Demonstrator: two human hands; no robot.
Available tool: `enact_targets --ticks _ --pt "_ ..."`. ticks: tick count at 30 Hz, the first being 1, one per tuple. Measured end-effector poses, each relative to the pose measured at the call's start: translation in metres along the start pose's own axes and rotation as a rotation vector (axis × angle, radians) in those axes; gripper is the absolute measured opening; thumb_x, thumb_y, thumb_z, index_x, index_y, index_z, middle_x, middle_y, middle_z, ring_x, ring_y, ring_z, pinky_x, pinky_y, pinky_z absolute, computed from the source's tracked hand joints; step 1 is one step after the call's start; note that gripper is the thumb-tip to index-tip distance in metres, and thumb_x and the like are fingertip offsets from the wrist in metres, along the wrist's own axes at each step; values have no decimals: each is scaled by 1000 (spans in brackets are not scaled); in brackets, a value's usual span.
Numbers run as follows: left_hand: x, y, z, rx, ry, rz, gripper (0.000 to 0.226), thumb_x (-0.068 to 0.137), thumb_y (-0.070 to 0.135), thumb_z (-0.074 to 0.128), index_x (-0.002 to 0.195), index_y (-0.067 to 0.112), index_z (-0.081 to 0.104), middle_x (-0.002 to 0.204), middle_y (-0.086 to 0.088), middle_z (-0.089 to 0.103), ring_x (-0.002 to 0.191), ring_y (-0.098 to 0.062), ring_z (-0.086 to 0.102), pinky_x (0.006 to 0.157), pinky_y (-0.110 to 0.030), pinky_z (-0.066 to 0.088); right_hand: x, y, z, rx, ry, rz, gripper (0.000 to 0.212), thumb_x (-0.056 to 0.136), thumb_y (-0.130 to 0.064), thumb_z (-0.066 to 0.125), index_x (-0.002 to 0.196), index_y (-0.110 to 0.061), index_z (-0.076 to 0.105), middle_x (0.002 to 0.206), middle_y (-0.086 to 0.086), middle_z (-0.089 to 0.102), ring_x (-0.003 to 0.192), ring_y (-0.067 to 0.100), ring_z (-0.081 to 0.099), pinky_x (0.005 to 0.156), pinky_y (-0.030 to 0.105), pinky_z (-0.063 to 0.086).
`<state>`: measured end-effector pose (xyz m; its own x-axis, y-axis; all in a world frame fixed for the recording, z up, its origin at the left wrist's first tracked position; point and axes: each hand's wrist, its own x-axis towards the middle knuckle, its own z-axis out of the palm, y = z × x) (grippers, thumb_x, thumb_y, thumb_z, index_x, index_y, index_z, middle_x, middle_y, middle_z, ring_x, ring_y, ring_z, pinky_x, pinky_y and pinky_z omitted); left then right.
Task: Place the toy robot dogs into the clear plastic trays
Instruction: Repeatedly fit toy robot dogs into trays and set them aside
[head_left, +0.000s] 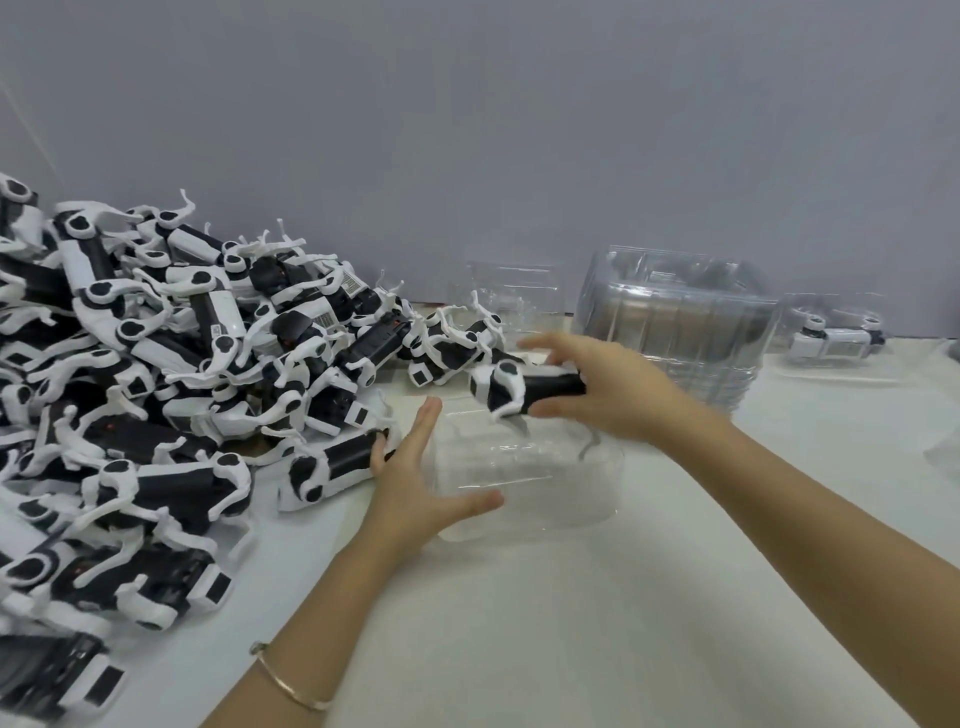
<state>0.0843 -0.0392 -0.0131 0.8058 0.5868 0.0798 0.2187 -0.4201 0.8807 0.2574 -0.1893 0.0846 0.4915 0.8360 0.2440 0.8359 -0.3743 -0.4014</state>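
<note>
Head view: our right hand (605, 387) grips a toy robot dog (540, 387) just above the clear tray (545, 488). Our left hand (415, 473), fingers straight, braces the tray's side, probably to steady it.

The dog pile (130, 389) runs off the left edge of the frame. At centre, the dog (524, 387) is motion-blurred, one end hidden in the right hand (608, 387). Below it, the tray (530, 467) shows only faint outlines. The packed tray (836, 332) at far right is blurred.
</note>
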Motion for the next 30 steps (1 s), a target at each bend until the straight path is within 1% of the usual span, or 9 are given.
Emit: enact_targets --ticks 2,4,7,10,13,16,18,26,30 --pt "2 -8 -3 -49 -37 23 115 33 70 83 123 80 13 139 41 14 150 -13 -5 121 -44 5 0 0 6 -186 -100 -56 50 86 -46 67 131 -49 44 118 -16 55 94 7 50 75 29 40" --pt "4 -13 -4 -97 -57 67 117 35 68 87 125 81 14 150 35 17 151 -11 -2 122 -50 8 0 0 10 -265 -135 -101 44 89 -47 62 130 -51 45 119 -14 53 96 10 52 72 28 37" --pt "7 -17 -3 -166 -108 136 123 40 64 91 136 72 16 151 35 26 150 -7 6 122 -51 12 1 -2 18 -246 -178 -155 42 91 -48 58 130 -51 44 121 -14 53 103 13 56 72 28 36" --pt "6 -21 -4 -199 -129 189 122 42 57 94 139 66 21 148 36 31 145 1 21 121 -49 17 -6 1 29 -399 -129 -232 41 91 -56 51 129 -46 39 117 -14 55 102 12 57 58 26 29" --pt "3 -20 -4 -143 -113 200 118 41 62 92 140 63 26 147 36 32 145 0 23 119 -50 24 -16 10 34 -424 -119 -260 42 92 -59 49 130 -46 39 112 -16 56 103 10 54 53 24 22" --pt "1 -18 -4 -49 -99 227 107 44 69 86 136 63 31 145 38 32 148 -8 17 118 -55 21 -20 17 36 -369 -137 -257 44 92 -58 49 133 -47 37 112 -14 54 103 12 52 59 27 26" --pt "-1 -16 -4 2 -92 274 98 48 67 83 134 60 35 147 36 31 147 -7 16 119 -58 14 -21 19 37 -349 -158 -263 44 93 -57 49 134 -47 35 113 -13 53 103 12 51 64 27 29" --pt "-1 -19 -3 28 -86 263 82 46 79 77 119 58 46 144 40 29 149 -12 11 119 -56 15 -27 26 37 -215 -227 -202 47 94 -48 54 138 -47 37 116 -11 50 103 10 48 75 24 37" --pt "-1 -20 0 75 -28 297 73 46 66 80 111 55 49 141 38 33 147 -20 17 117 -59 16 -27 24 36 -169 -259 -172 47 94 -44 57 138 -47 39 117 -10 49 105 10 48 82 25 42"
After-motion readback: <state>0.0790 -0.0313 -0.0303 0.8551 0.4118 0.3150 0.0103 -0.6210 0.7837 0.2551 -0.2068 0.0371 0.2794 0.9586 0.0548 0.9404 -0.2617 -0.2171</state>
